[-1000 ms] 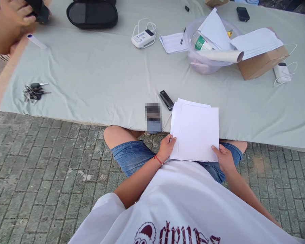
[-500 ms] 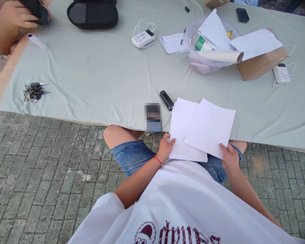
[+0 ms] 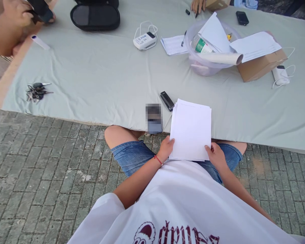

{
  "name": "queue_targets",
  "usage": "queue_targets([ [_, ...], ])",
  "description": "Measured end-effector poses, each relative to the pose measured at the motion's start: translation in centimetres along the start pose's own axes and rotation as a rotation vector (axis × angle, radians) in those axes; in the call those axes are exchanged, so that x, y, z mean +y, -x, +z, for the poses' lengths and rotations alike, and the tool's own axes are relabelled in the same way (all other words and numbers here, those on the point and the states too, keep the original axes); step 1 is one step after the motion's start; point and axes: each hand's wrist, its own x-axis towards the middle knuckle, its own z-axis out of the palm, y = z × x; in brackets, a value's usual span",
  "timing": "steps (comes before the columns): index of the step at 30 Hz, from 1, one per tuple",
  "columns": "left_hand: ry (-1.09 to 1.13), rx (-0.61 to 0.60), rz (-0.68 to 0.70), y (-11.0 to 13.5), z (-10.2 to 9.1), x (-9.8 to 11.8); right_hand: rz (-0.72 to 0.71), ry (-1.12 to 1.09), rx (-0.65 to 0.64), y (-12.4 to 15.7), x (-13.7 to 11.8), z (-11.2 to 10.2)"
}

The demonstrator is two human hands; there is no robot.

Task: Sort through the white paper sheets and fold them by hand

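Note:
A stack of white paper sheets point(image 3: 190, 130) rests partly on the table's front edge and partly over my lap. My left hand point(image 3: 166, 148) grips its left side, thumb on top and fingers underneath. On the opposite side my right hand point(image 3: 215, 154) pinches the lower right edge, thumb over the top sheet. The sheets lie nearly aligned, with slight offsets at the left and bottom edges. Just beyond the stack's upper left corner is a black stapler point(image 3: 167, 101). A phone-like object point(image 3: 154, 126), partly pixelated, lies left of the papers at the table edge.
On the cloth-covered table point(image 3: 104, 78) are a bunch of keys point(image 3: 38, 92), a black case point(image 3: 95, 16), a white corded device point(image 3: 144, 40), a plastic basin point(image 3: 203, 69) and a cardboard box point(image 3: 261, 66). Other people's hands point(image 3: 17, 20) are at the far left and top.
My right hand has moved left, bringing its separate, angled sheet onto the stack. My left hand keeps its grip. Another person's hand has appeared at the table's far side.

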Motion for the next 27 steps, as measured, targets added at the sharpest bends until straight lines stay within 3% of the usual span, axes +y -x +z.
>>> queue_targets([
  [3,-0.027,-0.068,0.008,0.3,0.0,0.1,0.087,-0.083,0.042,-0.9,0.5,0.0],
  [6,0.036,-0.125,0.007,0.5,0.1,0.1,0.141,-0.308,-0.051,-1.7,0.5,0.4],
  [9,0.141,-0.198,-0.042,0.2,0.0,0.2,0.089,-0.478,-0.143,-2.1,-0.2,1.0],
  [14,0.423,-0.239,-0.247,-2.0,-1.0,1.1,0.12,-0.549,-0.29,-2.0,-1.1,0.5],
  [18,0.478,-0.3,-0.397,-3.2,-0.8,1.4,0.227,-0.708,-0.428,-2.1,-1.3,-0.4],
  [22,0.424,-0.389,-0.408,-2.9,0.7,0.8,0.294,-0.91,-0.409,-3.2,-1.8,-0.6],
  [27,0.371,-0.511,-0.329,-2.3,1.0,1.0,0.34,-0.88,-0.426,-4.2,-1.9,-0.9],
])
